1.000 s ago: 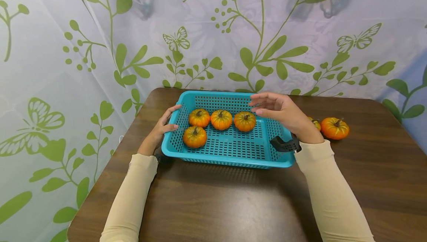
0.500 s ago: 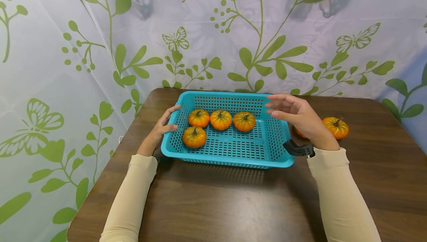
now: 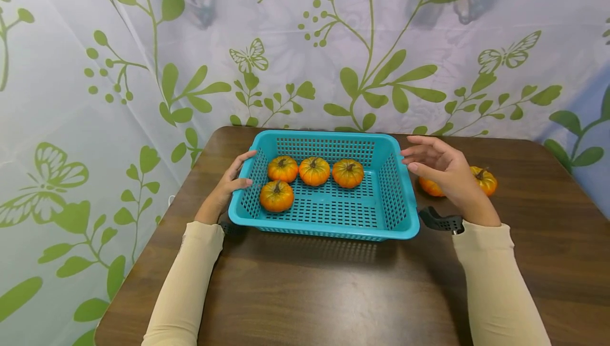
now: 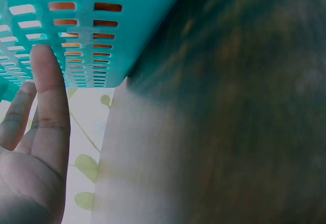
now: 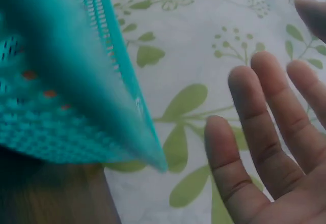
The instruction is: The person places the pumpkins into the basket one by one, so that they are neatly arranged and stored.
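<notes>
A turquoise plastic basket with slotted walls sits on the table. Inside, several small orange pumpkins are grouped toward the left and back. My left hand grips the basket's left rim, its thumb over the edge; in the left wrist view, fingers lie along the outer wall. Just past the right rim, my right hand hovers with nothing in it, and its fingers are spread apart in the right wrist view. Behind that hand are two more pumpkins, both partly hidden by it.
The brown wooden table extends in front of the basket and to its right. A white cloth backdrop with green leaves and butterflies hangs behind the table and along its left side. Black straps circle the wrists.
My right hand has moved right, from above the basket's right part to outside its right rim, over the loose pumpkins. The left hand and the pumpkins in the basket have stayed put.
</notes>
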A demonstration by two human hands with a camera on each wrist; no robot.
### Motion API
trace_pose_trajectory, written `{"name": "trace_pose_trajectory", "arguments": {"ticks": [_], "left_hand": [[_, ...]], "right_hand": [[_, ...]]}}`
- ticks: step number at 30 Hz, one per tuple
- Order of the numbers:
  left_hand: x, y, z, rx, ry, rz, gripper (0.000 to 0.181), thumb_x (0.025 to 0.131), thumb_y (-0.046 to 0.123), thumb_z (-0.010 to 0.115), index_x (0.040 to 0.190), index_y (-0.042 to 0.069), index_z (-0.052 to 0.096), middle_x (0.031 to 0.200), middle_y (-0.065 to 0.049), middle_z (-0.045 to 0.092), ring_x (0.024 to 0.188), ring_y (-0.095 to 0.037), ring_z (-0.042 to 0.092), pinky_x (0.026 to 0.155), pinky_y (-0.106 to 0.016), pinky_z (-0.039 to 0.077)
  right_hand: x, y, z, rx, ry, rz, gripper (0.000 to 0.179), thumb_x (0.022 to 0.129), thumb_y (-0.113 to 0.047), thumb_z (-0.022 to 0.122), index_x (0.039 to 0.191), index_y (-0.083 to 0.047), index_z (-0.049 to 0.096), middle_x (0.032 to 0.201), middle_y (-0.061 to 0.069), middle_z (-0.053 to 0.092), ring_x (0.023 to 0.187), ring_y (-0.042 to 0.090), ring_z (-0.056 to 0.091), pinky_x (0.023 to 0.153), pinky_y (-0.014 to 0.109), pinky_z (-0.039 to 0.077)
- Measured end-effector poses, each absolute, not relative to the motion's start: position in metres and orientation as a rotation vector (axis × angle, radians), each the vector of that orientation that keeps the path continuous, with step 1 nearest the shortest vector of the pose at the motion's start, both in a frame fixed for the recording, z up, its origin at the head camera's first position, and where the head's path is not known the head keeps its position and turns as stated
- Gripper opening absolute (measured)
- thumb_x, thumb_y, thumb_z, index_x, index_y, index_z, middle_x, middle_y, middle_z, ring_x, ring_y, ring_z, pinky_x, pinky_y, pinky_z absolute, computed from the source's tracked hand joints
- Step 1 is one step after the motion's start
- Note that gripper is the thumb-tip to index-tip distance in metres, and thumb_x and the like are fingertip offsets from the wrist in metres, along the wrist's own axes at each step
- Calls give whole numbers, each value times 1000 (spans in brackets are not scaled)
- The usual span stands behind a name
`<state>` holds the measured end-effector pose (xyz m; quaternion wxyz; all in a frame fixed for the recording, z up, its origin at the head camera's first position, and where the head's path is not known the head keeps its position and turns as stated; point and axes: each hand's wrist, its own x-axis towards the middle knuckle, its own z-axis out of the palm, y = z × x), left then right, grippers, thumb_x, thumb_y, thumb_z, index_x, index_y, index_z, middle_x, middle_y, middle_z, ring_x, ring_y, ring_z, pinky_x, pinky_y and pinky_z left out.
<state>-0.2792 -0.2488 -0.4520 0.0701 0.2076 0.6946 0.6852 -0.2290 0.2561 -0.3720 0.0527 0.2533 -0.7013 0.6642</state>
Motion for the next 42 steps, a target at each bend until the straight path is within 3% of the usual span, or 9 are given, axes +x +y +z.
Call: {"name": "trace_pose_trajectory", "arguments": {"ticks": [16, 29, 36, 42], "left_hand": [[-281, -251, -456, 610, 2051, 2087, 77, 92, 12, 56, 167, 19, 37, 167, -30, 28, 119, -30, 60, 96, -34, 58], [-280, -251, -457, 604, 2064, 2069, 78, 92, 12, 55, 168, 19, 35, 168, -30, 28, 122, -29, 58, 96, -34, 58], [-282, -251, -457, 622, 2042, 2092, 75, 92, 9, 55, 164, 23, 41, 168, -30, 26, 118, -28, 60, 95, -34, 59], [-281, -250, -455, 623, 2044, 2089, 77, 91, 10, 56, 165, 20, 39, 170, -29, 23, 125, -33, 53, 96, -33, 58]], "right_hand": [[-229, 273, -395, 488, -1807, 1928, 51, 92, 24, 64, 137, 1, 70, 110, 2, 79, 98, 12, 73, 87, 19, 57], [-238, 293, -422, 68, -1597, 1706, 43, 88, 11, 79, 129, -2, 75, 110, 3, 75, 102, 16, 69, 94, 23, 52], [-241, 311, -432, -156, -1625, 1475, 47, 89, -1, 84, 134, -9, 73, 114, -10, 70, 113, 11, 63, 98, 26, 47], [-241, 325, -438, -346, -1590, 1449, 51, 89, -4, 84, 136, -14, 70, 121, -12, 66, 120, 7, 57, 104, 26, 39]]}}
